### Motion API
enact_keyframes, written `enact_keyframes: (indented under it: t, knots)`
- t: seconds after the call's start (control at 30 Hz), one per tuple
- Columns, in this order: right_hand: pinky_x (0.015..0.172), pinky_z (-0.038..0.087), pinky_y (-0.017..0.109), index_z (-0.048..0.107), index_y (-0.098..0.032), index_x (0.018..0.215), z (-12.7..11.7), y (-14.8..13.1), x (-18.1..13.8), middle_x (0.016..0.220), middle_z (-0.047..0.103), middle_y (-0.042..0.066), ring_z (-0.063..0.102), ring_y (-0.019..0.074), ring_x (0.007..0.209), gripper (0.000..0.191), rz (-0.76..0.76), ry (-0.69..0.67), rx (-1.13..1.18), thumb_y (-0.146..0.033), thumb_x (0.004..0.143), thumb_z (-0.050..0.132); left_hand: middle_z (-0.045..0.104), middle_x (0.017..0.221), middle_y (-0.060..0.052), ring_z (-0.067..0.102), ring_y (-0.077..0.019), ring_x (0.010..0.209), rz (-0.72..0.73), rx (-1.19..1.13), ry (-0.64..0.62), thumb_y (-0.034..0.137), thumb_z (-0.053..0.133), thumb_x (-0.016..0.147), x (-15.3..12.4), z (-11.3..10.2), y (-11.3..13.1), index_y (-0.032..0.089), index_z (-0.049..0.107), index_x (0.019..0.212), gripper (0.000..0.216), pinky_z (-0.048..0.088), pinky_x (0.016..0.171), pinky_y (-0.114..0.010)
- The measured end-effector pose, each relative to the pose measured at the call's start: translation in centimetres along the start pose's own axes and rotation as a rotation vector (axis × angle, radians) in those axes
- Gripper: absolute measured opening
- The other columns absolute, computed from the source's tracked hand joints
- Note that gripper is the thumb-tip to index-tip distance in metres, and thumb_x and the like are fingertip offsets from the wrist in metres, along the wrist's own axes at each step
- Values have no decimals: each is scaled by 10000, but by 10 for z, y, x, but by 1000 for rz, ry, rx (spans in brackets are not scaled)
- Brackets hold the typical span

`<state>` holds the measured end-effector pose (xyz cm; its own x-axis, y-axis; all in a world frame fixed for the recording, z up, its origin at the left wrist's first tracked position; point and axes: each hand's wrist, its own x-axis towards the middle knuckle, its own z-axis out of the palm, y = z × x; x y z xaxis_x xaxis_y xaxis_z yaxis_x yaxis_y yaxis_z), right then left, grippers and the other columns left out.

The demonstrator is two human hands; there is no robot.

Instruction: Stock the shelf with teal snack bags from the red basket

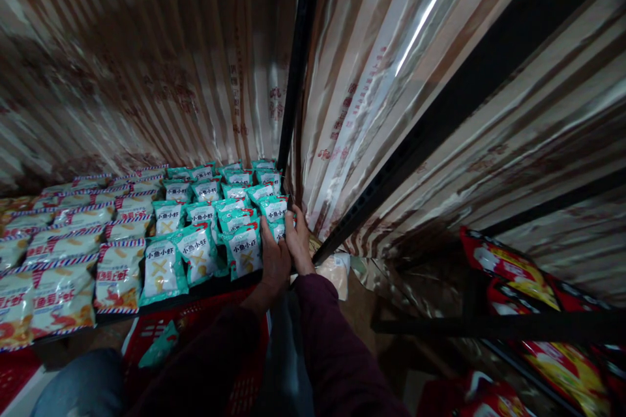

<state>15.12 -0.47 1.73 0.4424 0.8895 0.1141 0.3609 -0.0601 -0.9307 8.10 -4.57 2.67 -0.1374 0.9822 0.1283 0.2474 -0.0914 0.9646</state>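
Rows of teal snack packets stand on a low black shelf beside white, red-striped snack packets. My left hand and my right hand reach together to the right end of the teal rows. Both hands close around a teal packet at the shelf's corner, next to the black upright post. Dark maroon sleeves cover both my arms.
A black shelf post rises in the corner between striped, plastic-covered walls. A red crate with one teal packet lies below the shelf. Red and yellow snack bags fill a shelf at the right.
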Motion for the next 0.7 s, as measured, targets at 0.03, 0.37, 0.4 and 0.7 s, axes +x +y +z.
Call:
enact_keyframes:
  t: [0.03,0.37,0.4,0.7]
  knots:
    - [1027,389,344,492,-154,1333,1,1,0,1313,579,127,500,224,1247,559,2,4,-4,-504,920,352,203,1577,-134,104,-204,1473,2,-2,5,150,373,859,0,0,-1,115,118,1503,694,184,1209,-384]
    - [1050,383,402,481,-109,1342,-4,1,-4,1322,560,179,496,252,1263,593,-107,57,-66,-499,927,314,147,1583,-172,88,-218,1474,36,37,36,236,329,919,-1,5,-12,74,124,1491,629,181,1205,-402]
    - [1063,373,411,476,-101,1346,-5,1,-5,1343,542,185,479,254,1283,596,-118,73,-70,-491,928,306,144,1584,-173,81,-222,1475,51,48,30,251,328,925,-1,5,-12,75,133,1491,624,174,1207,-408]
    - [1128,313,432,417,-95,1405,-14,4,-27,1451,441,172,378,233,1373,586,-173,133,-48,-439,949,286,87,1584,-212,60,-259,1473,213,152,33,322,308,950,-10,7,-28,54,101,1495,641,139,1208,-471]
